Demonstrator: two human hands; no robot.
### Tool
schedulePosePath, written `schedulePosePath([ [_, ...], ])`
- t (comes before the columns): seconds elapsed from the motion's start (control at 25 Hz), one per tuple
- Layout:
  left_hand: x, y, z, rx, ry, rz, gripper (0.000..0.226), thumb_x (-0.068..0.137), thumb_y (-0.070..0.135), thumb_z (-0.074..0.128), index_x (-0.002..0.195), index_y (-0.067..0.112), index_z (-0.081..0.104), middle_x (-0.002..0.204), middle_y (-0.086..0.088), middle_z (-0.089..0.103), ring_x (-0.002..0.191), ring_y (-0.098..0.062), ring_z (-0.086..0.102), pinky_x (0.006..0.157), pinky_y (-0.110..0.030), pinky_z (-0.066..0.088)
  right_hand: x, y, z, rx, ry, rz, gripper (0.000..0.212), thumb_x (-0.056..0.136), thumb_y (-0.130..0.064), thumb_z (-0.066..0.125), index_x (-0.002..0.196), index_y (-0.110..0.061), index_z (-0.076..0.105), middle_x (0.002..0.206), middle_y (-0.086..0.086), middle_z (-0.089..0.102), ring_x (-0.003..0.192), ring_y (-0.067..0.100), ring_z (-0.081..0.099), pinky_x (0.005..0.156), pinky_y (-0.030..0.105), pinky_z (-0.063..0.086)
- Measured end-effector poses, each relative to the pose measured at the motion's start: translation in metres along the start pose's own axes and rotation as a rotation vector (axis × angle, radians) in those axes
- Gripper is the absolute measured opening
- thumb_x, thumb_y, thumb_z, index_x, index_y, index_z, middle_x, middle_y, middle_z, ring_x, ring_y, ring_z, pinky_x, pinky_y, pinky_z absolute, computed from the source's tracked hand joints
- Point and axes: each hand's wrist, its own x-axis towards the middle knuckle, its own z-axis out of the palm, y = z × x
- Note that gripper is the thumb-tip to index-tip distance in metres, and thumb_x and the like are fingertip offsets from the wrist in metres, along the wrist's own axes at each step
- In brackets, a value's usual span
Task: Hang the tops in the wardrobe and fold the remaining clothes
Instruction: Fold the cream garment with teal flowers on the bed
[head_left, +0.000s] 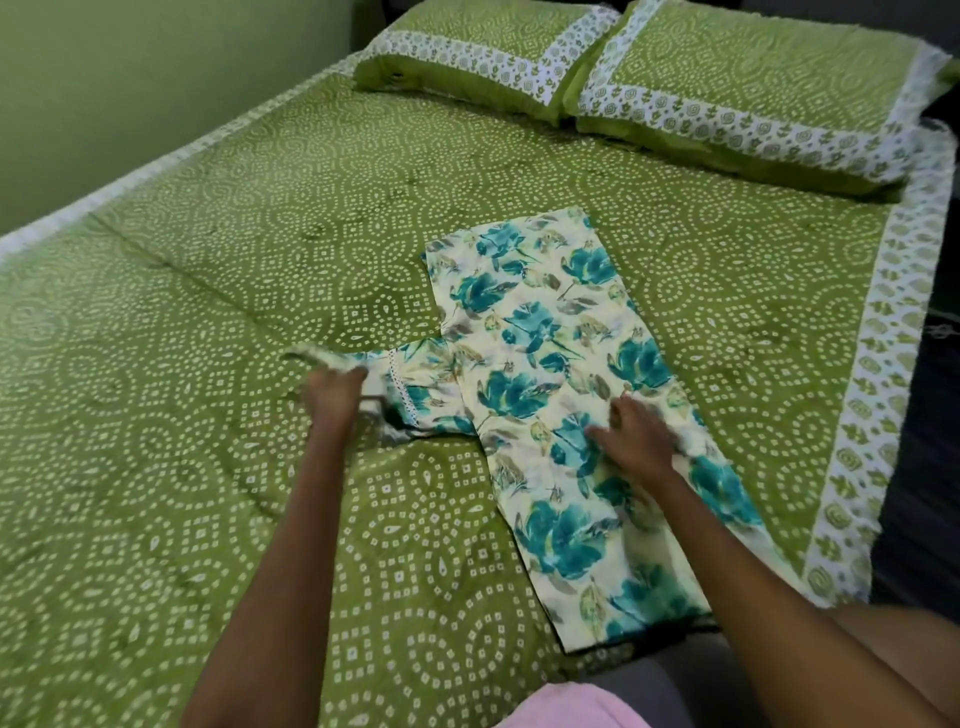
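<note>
Cream cotton-looking top with teal flower print lies flat on the green dotted bedspread, right of centre, running lengthwise from the near edge toward the two pillows. It looks already doubled along its length; one sleeve sticks out to the left.

Left hand: closed on the sleeve's cuff end, cloth bunched in the fingers; motion blur here. Right hand: fingers spread, palm down, pressing on the body of the garment near its middle, grasping nothing as far as can be seen.

Progress, as judged: garment is partway through a fold, the sleeve not yet laid in over the body, and crosswise folds still to come. No wardrobe or hanger in view, so the hanging part cannot be assessed. No other loose clothes on the bed; something pink at the bottom edge, unclear whether worn or waiting.
</note>
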Motion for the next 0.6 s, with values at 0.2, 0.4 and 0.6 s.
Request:
schedulePosePath([
  [0.2,-0.098,0.062,0.111,-0.133,-0.510,0.374,0.030,0.093,0.018,0.055,0.119,0.006,0.047,0.101,-0.007,0.058,0.088,-0.024,0.061,0.066,-0.028,0.056,0.031,-0.057,-0.029,1.456,-0.254,0.299,0.055,0.092,-0.056,0.040,0.106,-0.007,0.059,0.103,0.011,0.062,0.096,0.024,0.059,0.086,0.036,0.049],
  [0.4,-0.097,-0.013,0.143,0.761,-0.653,0.913,0.072,0.087,0.038,0.060,0.145,0.011,0.027,0.154,-0.010,0.019,0.142,-0.022,0.017,0.117,-0.041,0.013,0.032,-0.005,-0.012,1.857,-0.170,0.368,0.079,0.073,-0.069,0.050,0.126,-0.011,0.054,0.122,0.020,0.061,0.111,0.038,0.059,0.078,0.058,0.052],
  [0.6,-0.065,-0.073,0.128,0.865,-0.450,0.859,0.060,0.092,0.032,0.051,0.144,0.011,0.031,0.154,-0.009,0.021,0.144,-0.024,0.015,0.117,-0.039,0.004,0.046,-0.010,-0.011,1.627,-0.055,0.491,0.041,0.073,-0.015,0.075,0.109,-0.002,0.059,0.087,0.014,0.070,0.066,0.024,0.071,0.054,0.037,0.058],
])
